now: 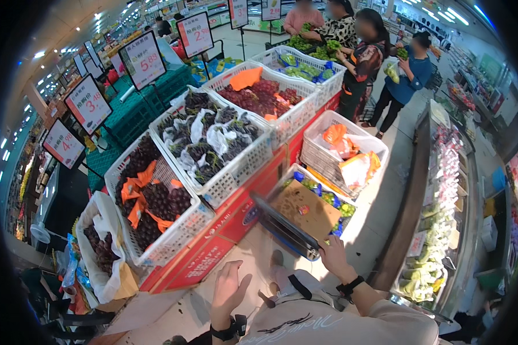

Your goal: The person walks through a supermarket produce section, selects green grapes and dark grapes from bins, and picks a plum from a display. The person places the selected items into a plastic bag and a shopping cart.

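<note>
My right hand [334,255] grips the near end of a long black bar-like edge [285,220]; I cannot tell whether it belongs to a separate tray or to the crate beneath. Beyond it, a brown cardboard sheet [306,208] with dark stains lies over a low crate of green grapes [346,210] in blue wrapping. My left hand [229,286] is in the air with fingers apart, holding nothing. Nearest to it is the red side panel [203,263] of the display stand, under a white plastic crate [172,239] of dark grapes [166,200].
More white crates hold black grapes [203,142], red grapes [261,95] and green grapes [300,69]. A crate of orange bags [341,140] stands on the floor. Price signs [142,60] rise behind. At right runs a refrigerated produce case [436,215]. Several people [367,60] stand at the far end.
</note>
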The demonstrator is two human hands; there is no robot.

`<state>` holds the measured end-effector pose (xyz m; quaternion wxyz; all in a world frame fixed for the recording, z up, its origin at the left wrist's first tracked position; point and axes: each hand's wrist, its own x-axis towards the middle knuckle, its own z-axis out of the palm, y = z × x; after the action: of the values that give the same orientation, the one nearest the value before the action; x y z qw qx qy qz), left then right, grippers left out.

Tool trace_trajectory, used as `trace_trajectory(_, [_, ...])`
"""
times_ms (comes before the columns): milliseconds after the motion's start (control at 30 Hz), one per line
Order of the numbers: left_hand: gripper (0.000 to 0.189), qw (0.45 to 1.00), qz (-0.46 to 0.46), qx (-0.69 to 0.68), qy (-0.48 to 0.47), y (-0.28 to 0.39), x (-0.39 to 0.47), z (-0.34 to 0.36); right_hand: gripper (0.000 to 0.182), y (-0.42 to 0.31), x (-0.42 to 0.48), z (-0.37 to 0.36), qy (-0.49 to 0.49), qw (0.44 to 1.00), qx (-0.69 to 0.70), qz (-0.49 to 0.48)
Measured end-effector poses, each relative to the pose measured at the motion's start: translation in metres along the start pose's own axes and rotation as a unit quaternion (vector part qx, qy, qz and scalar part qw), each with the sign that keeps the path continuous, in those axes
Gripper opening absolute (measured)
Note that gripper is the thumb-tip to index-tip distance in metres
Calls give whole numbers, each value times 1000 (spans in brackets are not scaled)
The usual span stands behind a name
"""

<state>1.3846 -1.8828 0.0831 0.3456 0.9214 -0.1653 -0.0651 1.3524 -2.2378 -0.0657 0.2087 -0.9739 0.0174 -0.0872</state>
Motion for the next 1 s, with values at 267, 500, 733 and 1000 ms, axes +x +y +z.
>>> trace_trajectory(267, [50, 997, -25, 17, -66, 3, -63, 39, 15, 1, -24, -25, 53, 994, 89, 39])
trace_trajectory(500, [57, 982, -125, 138, -13, 14, -53, 20, 9, -4, 12, -23, 21, 984, 161, -71])
trace_trajectory(733, [56, 976, -190, 108, 24, 42, -68, 39, 19, 1, 60, 0, -13, 970, 205, -129])
trace_trajectory(1000, [56, 952, -294, 79, -6, 62, -88, 63, 14, -7, 80, 6, -82, 953, 256, -141])
